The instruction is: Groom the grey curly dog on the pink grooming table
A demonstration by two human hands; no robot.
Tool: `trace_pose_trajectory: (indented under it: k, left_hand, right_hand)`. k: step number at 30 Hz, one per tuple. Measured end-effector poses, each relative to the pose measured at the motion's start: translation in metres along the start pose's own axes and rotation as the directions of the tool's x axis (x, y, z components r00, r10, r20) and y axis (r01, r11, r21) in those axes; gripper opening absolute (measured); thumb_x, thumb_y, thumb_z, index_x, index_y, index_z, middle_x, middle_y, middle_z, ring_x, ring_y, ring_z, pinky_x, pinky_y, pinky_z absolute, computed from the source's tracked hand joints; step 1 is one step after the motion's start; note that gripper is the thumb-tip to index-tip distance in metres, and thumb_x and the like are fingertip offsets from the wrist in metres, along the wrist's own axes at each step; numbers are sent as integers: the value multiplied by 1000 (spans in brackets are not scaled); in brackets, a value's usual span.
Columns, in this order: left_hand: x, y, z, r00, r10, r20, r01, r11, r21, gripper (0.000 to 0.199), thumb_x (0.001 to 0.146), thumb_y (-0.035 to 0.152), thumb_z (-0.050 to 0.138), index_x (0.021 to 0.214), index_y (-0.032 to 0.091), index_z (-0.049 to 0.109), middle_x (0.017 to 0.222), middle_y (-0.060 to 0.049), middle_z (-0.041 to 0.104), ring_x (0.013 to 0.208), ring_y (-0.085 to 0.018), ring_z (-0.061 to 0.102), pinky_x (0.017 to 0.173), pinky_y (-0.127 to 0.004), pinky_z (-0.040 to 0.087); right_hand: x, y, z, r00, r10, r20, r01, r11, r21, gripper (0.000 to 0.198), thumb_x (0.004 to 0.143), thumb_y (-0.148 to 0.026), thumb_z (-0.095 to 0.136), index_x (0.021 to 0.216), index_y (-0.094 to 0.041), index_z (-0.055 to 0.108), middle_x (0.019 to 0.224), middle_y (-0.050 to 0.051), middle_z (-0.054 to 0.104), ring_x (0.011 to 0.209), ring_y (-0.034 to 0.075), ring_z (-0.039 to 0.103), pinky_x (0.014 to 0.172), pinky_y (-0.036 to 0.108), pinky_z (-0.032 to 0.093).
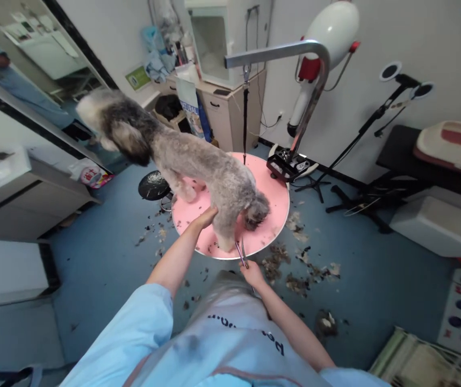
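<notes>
A grey, close-clipped dog point(198, 156) stands on a round pink grooming table point(276, 188), its head to the far left and its fluffy tail point(258, 210) near the right side. My left hand point(208, 216) grips the dog's hind leg from the left, its fingers partly hidden against the fur. In my right hand point(251, 271) is a pair of scissors point(242, 251). Their slightly parted blades point up beside the lower hind leg point(225, 236), close to the table's front edge; whether they touch the fur I cannot tell.
A metal grooming arm point(279, 52) with a hanging black strap point(245, 107) rises over the table. Behind stand a white dryer point(331, 32) and a cabinet point(218, 115). A black stool point(153, 185) is at the left. Clumps of cut fur point(274, 263) litter the floor.
</notes>
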State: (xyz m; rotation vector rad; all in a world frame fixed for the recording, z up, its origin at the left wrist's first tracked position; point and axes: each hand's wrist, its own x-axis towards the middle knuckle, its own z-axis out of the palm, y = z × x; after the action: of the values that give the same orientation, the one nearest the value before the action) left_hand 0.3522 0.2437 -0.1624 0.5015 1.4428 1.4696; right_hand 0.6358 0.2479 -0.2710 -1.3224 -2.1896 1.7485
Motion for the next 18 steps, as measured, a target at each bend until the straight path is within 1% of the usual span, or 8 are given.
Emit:
trace_pose_trajectory:
  k: [2,3,6,8,10,14,16,18]
  left_hand:
    - [-7,-10,-1,996,-66,58,68,997,-31,49,65,25,77,111,12,66,107,-13,69,113,-27,57,99,-36,43]
    - [-10,-16,1,994,-99,51,103,993,-64,51,60,22,78,108,11,67,103,-13,70,107,-27,60,96,-36,45]
    - [-20,-37,12,986,-159,-53,150,977,-153,44,53,21,77,94,9,68,89,-11,71,87,-25,64,85,-37,48]
    - [-23,-49,19,983,-158,-99,140,976,-168,38,52,20,75,87,9,66,83,-9,70,78,-22,63,81,-35,48]
    - [-25,-58,24,980,-149,-133,126,978,-168,35,51,17,73,83,10,65,79,-7,69,74,-19,62,76,-32,48]
    - [-28,-69,29,970,-139,-198,99,975,-199,34,53,15,68,86,11,63,74,-3,67,70,-16,60,69,-27,47]
    - [-31,-70,33,974,-144,-173,99,964,-248,34,56,15,66,89,12,62,73,-2,66,68,-15,59,69,-26,47]
    - [-35,-66,38,981,-169,-98,132,942,-309,31,60,18,63,90,12,62,71,-2,65,66,-16,60,68,-27,48]
  right_hand:
    - [-5,8,6,997,52,-52,-52,999,0,23,70,-20,52,82,-15,71,73,6,70,69,20,63,67,28,46]
    - [-7,11,9,995,66,-78,-66,998,4,26,72,-21,51,86,-14,71,75,7,71,70,21,63,67,28,46]
    - [-11,13,21,991,71,-116,-69,997,21,32,76,-25,50,98,-16,71,82,6,72,74,20,64,69,27,47]
    - [-13,13,29,990,78,-116,-75,997,27,29,74,-24,52,95,-17,72,83,5,73,75,20,65,70,26,47]
    - [-20,17,34,986,102,-133,-99,995,26,27,72,-22,53,90,-17,72,84,6,73,77,20,65,71,27,47]
    - [-44,33,26,968,127,-217,-125,992,26,28,73,-25,52,91,-18,72,81,6,72,75,20,63,71,28,45]
    - [-55,39,17,959,120,-258,-117,993,28,28,73,-29,52,90,-18,72,76,5,70,72,19,62,70,28,45]
    - [-63,40,9,953,97,-287,-92,995,31,29,73,-32,52,88,-17,72,73,5,69,69,19,61,68,28,45]
